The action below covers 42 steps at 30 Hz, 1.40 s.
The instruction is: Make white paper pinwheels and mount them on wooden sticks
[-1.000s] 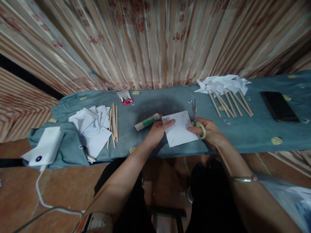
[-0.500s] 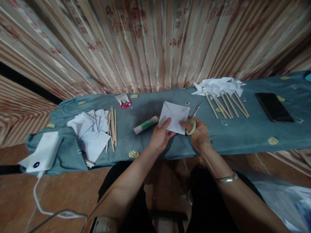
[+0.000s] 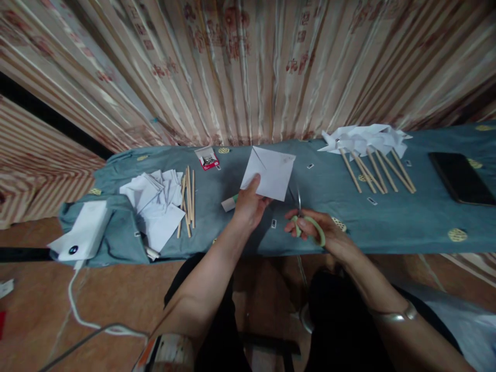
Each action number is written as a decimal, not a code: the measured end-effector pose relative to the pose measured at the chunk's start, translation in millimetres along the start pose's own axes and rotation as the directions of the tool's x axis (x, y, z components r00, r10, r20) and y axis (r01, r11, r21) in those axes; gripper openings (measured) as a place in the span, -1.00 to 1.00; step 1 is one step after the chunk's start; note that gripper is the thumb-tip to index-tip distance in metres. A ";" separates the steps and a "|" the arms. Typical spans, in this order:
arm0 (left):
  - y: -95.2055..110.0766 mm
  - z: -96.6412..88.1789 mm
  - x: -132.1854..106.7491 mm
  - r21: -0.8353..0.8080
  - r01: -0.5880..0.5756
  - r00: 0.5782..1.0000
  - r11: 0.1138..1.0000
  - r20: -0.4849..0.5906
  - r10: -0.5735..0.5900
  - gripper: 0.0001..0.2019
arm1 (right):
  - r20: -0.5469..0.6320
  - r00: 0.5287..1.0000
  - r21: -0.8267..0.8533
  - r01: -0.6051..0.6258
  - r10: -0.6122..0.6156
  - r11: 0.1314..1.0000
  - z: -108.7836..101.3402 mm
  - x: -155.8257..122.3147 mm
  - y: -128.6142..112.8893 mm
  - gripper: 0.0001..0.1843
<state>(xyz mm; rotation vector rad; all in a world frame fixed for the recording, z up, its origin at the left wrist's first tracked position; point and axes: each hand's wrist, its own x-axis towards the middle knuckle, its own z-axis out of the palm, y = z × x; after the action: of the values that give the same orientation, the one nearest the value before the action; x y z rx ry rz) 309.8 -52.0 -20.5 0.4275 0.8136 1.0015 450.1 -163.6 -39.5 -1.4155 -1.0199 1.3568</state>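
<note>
My left hand (image 3: 251,205) grips a square of white paper (image 3: 270,171) by its lower left part, thumb on top. A slit or crease runs in from the paper's upper left corner. In my right hand (image 3: 315,230) is a pair of scissors (image 3: 320,233) with pale green handles, fingers around the loops. The blades point up, just right of the paper and apart from it. Partly hidden behind my left hand lies a glue stick (image 3: 229,203) with a white and green barrel.
On the cloth-covered table (image 3: 248,243), white paper sheets (image 3: 155,201) and wooden sticks (image 3: 189,199) lie left, near a red box of small metal pieces (image 3: 208,159). Right are paper pinwheels on sticks (image 3: 368,142) and a black phone (image 3: 461,176). A white device (image 3: 86,230) sits far left.
My right hand has let go of the paper and moved down and right with the scissors, now held by their loops. The paper has shifted left in my left hand.
</note>
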 end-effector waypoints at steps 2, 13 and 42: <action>1.4 0.6 0.8 -0.004 -0.006 1.000 1.000 -0.006 0.005 -0.90 | 0.065 0.998 -0.036 -0.022 0.024 0.999 1.4 -3.8 -1.3 -0.46; -2.3 4.8 -0.4 -0.036 0.005 1.000 0.999 -0.006 -0.006 -0.91 | 0.101 0.989 -0.012 -0.110 0.111 0.994 5.2 -5.4 -11.9 -0.49; -6.4 5.2 -3.2 -0.047 0.014 0.999 0.999 -0.040 -0.016 -0.86 | 0.078 0.994 0.000 -0.075 0.075 0.997 8.5 -4.2 -9.6 -0.56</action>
<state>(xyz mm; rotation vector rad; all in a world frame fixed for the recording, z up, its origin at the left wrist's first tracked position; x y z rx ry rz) 316.5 -57.8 -20.1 0.3620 0.8268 1.0156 441.5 -164.7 -29.0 -1.4206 -1.0233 1.4780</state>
